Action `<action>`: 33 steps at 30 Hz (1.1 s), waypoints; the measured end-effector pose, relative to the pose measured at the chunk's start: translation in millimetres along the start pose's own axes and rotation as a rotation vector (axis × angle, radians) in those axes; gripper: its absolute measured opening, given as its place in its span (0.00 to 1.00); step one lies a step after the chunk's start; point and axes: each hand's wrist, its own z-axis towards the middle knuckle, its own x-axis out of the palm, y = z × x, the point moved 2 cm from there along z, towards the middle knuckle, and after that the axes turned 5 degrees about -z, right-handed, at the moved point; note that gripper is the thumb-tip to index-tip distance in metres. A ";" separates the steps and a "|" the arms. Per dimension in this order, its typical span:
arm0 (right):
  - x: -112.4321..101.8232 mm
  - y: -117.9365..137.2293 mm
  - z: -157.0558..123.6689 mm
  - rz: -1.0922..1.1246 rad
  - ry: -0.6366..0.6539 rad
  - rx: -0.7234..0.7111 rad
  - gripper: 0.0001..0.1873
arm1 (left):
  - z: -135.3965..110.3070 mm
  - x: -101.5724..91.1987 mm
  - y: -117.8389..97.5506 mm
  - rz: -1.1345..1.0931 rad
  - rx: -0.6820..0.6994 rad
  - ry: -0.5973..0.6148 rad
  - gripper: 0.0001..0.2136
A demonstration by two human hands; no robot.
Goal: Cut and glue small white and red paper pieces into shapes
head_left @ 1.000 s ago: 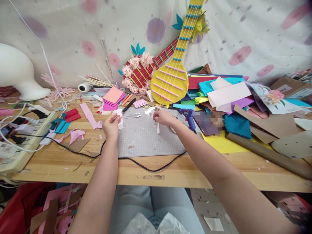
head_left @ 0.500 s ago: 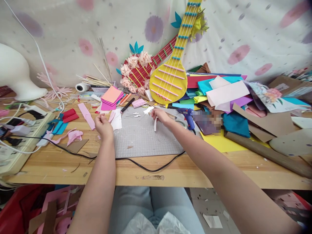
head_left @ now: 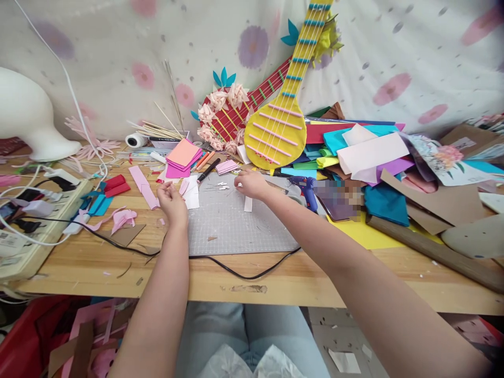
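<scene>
My right hand [head_left: 252,184] is over the far part of a grey gridded cutting mat [head_left: 236,231], its fingers bent and pointing left. A short white paper strip [head_left: 248,203] sticks out below the palm and appears held by the curled fingers. Tiny white scraps [head_left: 222,186] lie just left of the fingertips. At the mat's left edge, my left hand [head_left: 172,202] is raised with thumb and fingers pinched together; whatever is between them cannot be made out. Beside it lie a white paper piece [head_left: 191,194] and pink strips [head_left: 144,188].
A blue glue gun [head_left: 307,190] stands right of the mat, its black cable [head_left: 244,276] crossing in front. Behind lean yellow [head_left: 275,134] and red [head_left: 228,121] craft instruments. Coloured sheets [head_left: 370,152] pile up at right; a power strip [head_left: 47,236] is at left.
My right hand has moved left across the mat, and the white strip has shifted left with it, showing its broader side. My left hand stays near the same spot, its fingers slightly rearranged.
</scene>
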 end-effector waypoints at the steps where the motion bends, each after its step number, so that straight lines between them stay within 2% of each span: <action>1: 1.1 2.4 4.1 -0.037 0.029 -0.040 0.11 | -0.3 0.4 1.6 0.027 0.026 0.021 0.09; 5: 4.6 7.8 18.1 -0.172 0.093 -0.158 0.13 | -2.2 2.2 5.8 0.081 0.105 0.068 0.12; 13: 1.5 20.7 24.1 -0.231 0.270 -0.235 0.13 | -1.5 2.5 11.7 0.101 0.031 0.068 0.09; 15: -1.9 24.1 21.2 -0.259 0.260 -0.269 0.13 | -2.1 2.1 11.6 0.106 0.033 0.061 0.10; 17: -8.3 23.3 17.7 -0.219 0.189 -0.250 0.12 | -4.3 2.9 9.3 0.097 0.034 0.075 0.12; 21: -25.2 5.9 3.2 0.073 -0.077 -0.010 0.09 | -12.3 8.4 0.5 0.010 -0.010 0.175 0.18; 24: -25.9 -12.1 -19.8 0.391 -0.213 0.200 0.10 | -18.8 13.5 -4.4 -0.020 -0.049 0.246 0.18; 28: -2.7 -25.1 -54.8 0.734 -0.245 0.385 0.12 | -29.2 20.7 -5.8 0.114 0.039 0.375 0.14; 30: 11.8 -26.3 -68.6 0.793 -0.292 0.455 0.09 | -35.7 24.7 -5.3 0.252 0.139 0.447 0.10; 33: 27.3 -24.6 -82.9 0.769 -0.406 0.561 0.08 | -44.9 30.3 -4.5 0.439 0.271 0.516 0.09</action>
